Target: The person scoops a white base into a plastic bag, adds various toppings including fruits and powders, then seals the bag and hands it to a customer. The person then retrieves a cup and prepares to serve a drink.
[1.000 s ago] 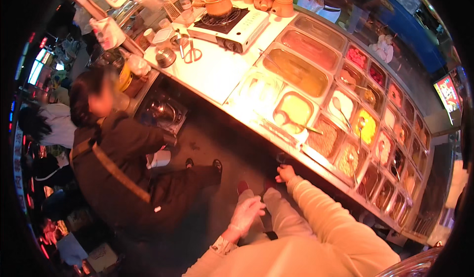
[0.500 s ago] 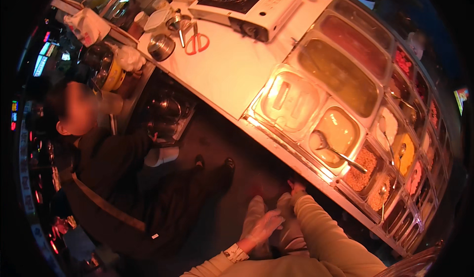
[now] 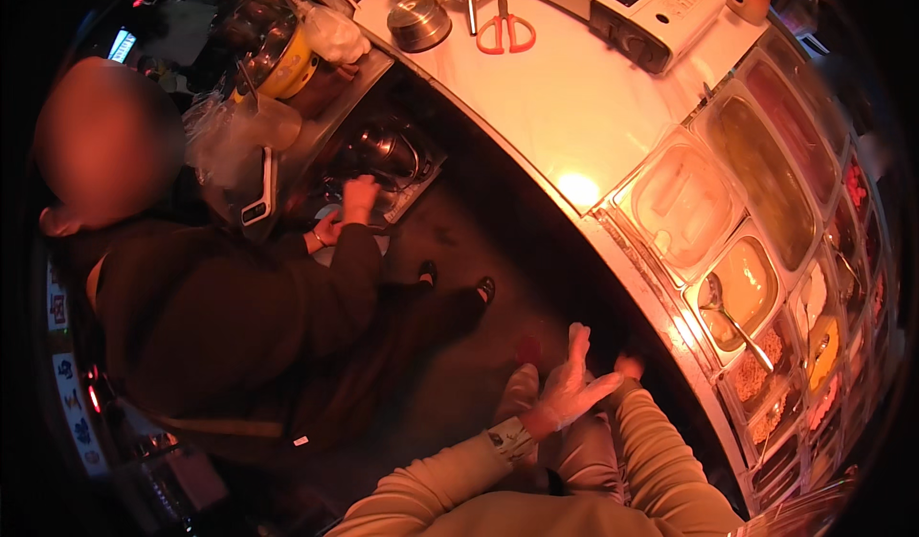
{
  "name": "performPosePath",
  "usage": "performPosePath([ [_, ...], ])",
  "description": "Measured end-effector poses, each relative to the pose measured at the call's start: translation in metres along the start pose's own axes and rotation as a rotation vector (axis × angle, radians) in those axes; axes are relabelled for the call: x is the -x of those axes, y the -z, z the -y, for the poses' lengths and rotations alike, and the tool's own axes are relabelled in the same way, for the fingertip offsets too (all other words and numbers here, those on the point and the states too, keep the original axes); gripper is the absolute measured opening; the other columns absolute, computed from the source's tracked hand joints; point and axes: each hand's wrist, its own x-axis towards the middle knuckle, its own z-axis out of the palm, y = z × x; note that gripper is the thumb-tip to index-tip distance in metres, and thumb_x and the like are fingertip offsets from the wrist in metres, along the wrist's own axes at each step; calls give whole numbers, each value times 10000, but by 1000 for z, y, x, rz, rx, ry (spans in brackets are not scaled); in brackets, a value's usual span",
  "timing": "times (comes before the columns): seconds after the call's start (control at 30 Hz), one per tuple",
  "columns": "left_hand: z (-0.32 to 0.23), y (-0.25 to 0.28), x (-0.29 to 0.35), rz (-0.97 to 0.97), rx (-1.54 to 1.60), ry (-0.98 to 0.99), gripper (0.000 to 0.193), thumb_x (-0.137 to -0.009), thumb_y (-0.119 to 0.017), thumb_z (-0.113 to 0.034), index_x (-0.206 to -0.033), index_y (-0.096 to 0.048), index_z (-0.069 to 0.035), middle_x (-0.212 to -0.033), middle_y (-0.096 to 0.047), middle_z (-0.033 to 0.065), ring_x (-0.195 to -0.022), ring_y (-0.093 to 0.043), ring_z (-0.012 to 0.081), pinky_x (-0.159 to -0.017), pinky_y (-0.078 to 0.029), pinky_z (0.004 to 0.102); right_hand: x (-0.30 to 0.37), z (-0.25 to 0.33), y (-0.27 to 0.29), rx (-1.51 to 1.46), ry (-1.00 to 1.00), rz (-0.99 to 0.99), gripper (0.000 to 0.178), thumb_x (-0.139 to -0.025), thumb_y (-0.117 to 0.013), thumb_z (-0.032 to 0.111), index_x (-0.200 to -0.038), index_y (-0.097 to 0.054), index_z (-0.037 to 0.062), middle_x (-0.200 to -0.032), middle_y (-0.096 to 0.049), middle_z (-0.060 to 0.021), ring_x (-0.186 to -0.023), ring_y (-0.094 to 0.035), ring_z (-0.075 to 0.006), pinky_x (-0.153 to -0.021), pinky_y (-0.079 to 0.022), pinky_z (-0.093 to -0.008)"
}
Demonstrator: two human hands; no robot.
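Translucent-gloved left hand spreading its fingers wide, gripping nothing, hovering low beside the table edge; right hand mostly hidden behind it — cannot tell open or closed. Nearest things: metal food pans set into the table just right, one holding a ladle. Risking, probably, a sleeve brushing the pan rims, or bumping the crouching person working close on the left. Lying farther off: orange-handled scissors, steel bowl, white portable stove, yellow pot; small glowing screen upper left.
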Motion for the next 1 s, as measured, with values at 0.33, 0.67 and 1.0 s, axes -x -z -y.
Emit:
performPosePath([
  [0.33,53,-28,25,-438,154,140,1121,-851,-779,-274,-1613,-26,55,-1173,-696,215,-1033,-710,310,-927,-561,390,164,25,10,265,694,231,398,-958,-621,410,-1150,-695,70,-1137,-695,-170,-949,-682,-339,-770,-546,-460],
  [0.67,139,69,117,-747,-246,363,781,-845,-632,-138,-1569,-347,-61,-1249,-691,251,-1117,-692,405,-967,-549,455,111,10,155,422,884,-144,187,-906,-611,246,-839,-663,80,-1078,-653,-122,-1040,-590,-310,-879,-493,-448],
  [1.0,144,129,132,-799,-124,251,737,-842,-628,-79,-1549,-421,-50,-1364,-652,209,-1237,-650,340,-1046,-498,406,22,33,185,496,144,220,287,-950,-607,322,-1067,-657,64,-1199,-663,-153,-1145,-612,-370,-936,-507,-487],
])
